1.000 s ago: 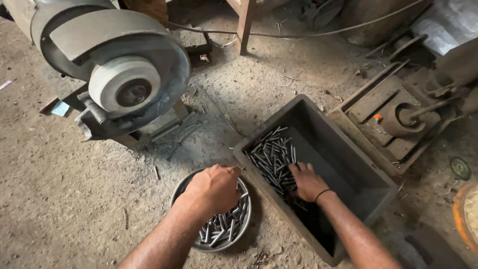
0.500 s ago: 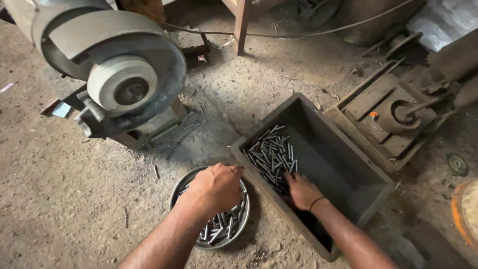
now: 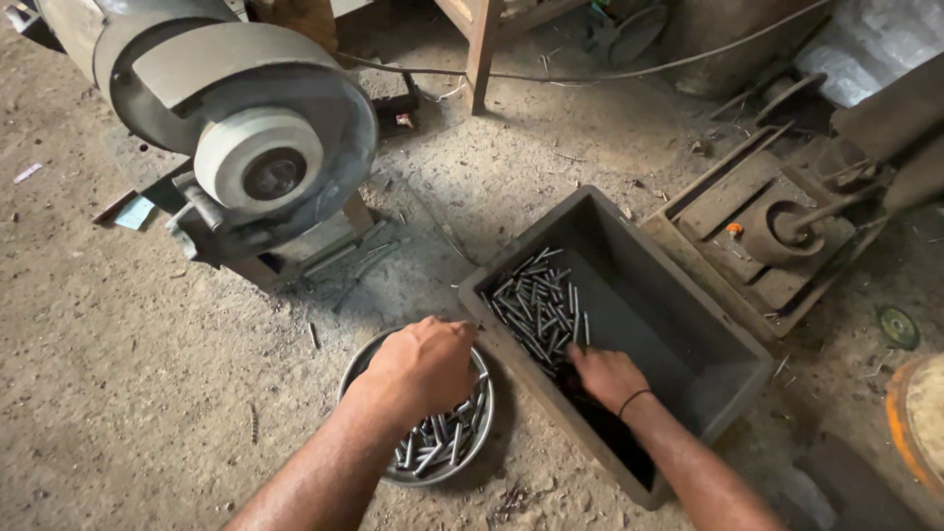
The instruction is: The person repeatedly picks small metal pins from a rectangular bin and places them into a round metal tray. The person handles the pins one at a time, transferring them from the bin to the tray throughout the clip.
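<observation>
Bowl [image 3: 484,444]: round metal, holds short metal rods [image 3: 441,442]; left hand [image 3: 425,366] curled over them, grip unclear.
Bin [image 3: 688,324]: grey, rectangular, rod pile [image 3: 541,307] at near end; right hand [image 3: 610,377] inside, fingers hidden among the rods.
Room: bin's far half bare.

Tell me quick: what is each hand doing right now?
Left hand: curled over the pins in the round metal dish; grip cannot be told.
Right hand: down among the pins in the grey bin; fingers hidden, cannot be told.

Pins in round dish [image 3: 484,444] left of bin [image 3: 688,324]; grinder [image 3: 236,147] behind dish.
</observation>
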Demonstrator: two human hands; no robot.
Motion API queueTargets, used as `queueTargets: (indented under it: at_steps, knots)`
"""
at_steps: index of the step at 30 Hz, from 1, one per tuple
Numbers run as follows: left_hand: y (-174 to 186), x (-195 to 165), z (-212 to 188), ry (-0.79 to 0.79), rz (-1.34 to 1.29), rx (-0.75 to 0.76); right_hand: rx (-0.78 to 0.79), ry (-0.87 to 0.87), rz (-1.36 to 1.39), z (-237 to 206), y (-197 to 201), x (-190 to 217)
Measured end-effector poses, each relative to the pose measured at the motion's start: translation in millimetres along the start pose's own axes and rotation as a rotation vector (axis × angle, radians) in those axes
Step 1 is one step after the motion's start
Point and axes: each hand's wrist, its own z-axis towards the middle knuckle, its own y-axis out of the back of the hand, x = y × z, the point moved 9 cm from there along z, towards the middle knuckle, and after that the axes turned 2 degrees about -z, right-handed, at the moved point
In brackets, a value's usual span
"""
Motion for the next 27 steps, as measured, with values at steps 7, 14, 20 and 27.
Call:
queueTargets:
  at_steps: [7, 14, 20, 27]
  knots:
    - [0, -4, -5, -0.014, -0.005, 0.020, -0.140, -0.118, 0.360, -8, 4, -48]
    - [10, -9, -6, -0.060, -0.009, -0.089, -0.410, -0.139, 0.623, -8, 93, -34]
    - [7, 0, -5, -0.010, -0.002, -0.072, -0.213, 0.096, 0.987, 4, 130, 68]
    - [17, 8, -8, -0.008, -0.023, -0.146, -0.158, 0.276, 0.828, 17, 84, 201]
